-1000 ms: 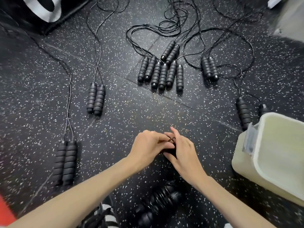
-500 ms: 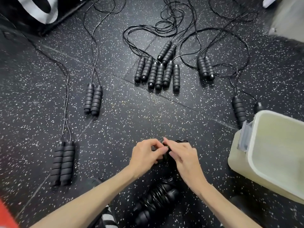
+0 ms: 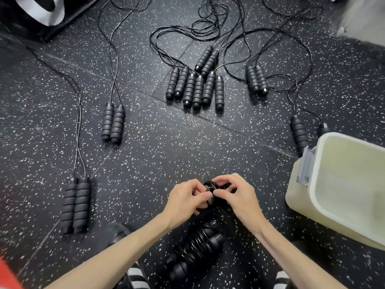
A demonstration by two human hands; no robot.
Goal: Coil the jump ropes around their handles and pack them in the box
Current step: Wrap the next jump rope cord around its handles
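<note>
Black cord wound round its handles, that's the coiled jump rope [image 3: 214,189], pinched from both sides: left hand [image 3: 187,200] with thumb and curled fingers on its near end, right hand [image 3: 239,197] curled over the top (fingertips right on the wraps). Just below the grip, toward the person, a finished coiled bundle [image 3: 195,251] lies on the speckled floor [image 3: 156,153]. Off to the right of the grip sits the pale box [image 3: 316,205], open. Beyond, uncoiled ropes [image 3: 195,88] wait.
</note>
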